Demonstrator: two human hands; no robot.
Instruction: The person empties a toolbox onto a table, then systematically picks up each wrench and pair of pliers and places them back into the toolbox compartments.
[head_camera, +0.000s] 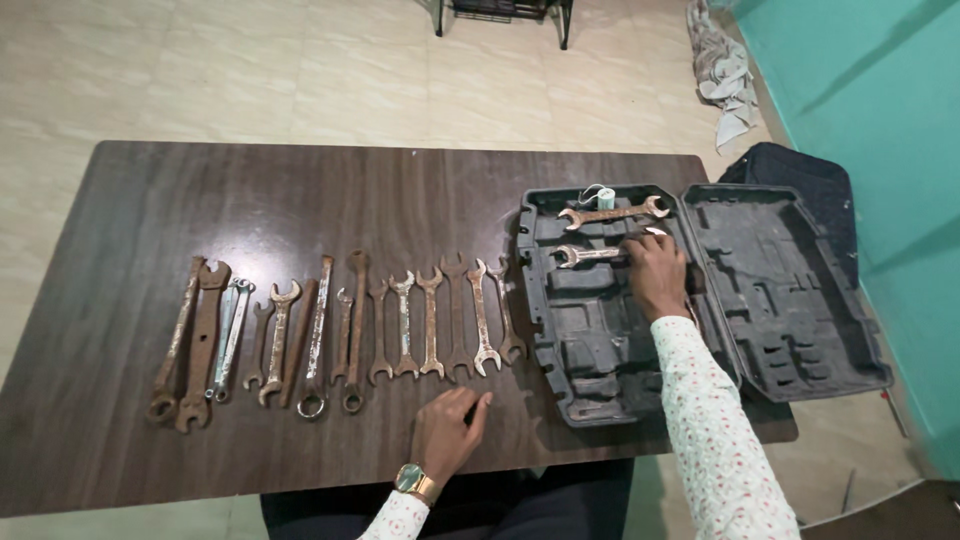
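Right hand (655, 270) pinches the shank end of a rusty open-end wrench (588, 255) lying in the black tool case (700, 300) on the bench (300, 200); likely heavy, rigid, gritty, so grip mid-shank; left hand (450, 425) rests flat, fingers together.

A big dark grey plastic tool case (790, 290) lies open on the right end of the brown table (300, 200). It is the only package here. Both halves lie flat, side by side, like an open book. The insides have bumpy moulded shapes. The right half sticks out past the table edge. I see no labels, no signs and no screens anywhere.
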